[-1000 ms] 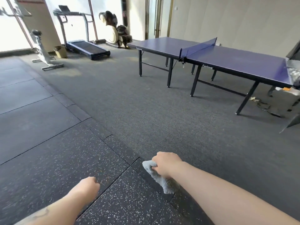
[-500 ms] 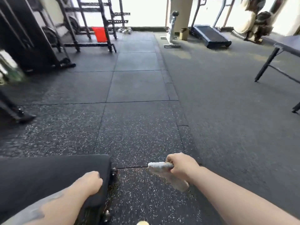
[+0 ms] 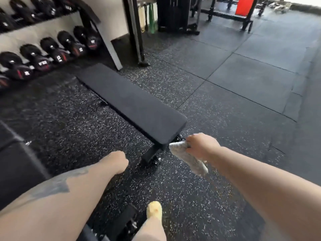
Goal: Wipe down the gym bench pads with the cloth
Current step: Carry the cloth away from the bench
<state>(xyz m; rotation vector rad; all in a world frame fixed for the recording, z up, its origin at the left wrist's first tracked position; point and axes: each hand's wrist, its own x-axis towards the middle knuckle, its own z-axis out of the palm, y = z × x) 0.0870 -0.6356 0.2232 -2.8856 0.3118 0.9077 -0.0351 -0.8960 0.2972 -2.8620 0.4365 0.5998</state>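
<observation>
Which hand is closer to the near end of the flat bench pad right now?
Right. The right hand, gripping the cloth, sits just beside the near end of the bench pad. The left hand hangs lower, short of it, over the floor.

Both forearms extended forward; right hand [image 3: 201, 146] gripping cloth [image 3: 188, 158]; left hand [image 3: 116, 161] curled, holding nothing.

black bench pad [image 3: 132, 103], pale grey cloth [image 3: 188, 158], black floor [image 3: 199, 197] with white speckle, black dumbbells [image 3: 52, 51] with red-white marks, yellow shoe [image 3: 154, 209]
</observation>
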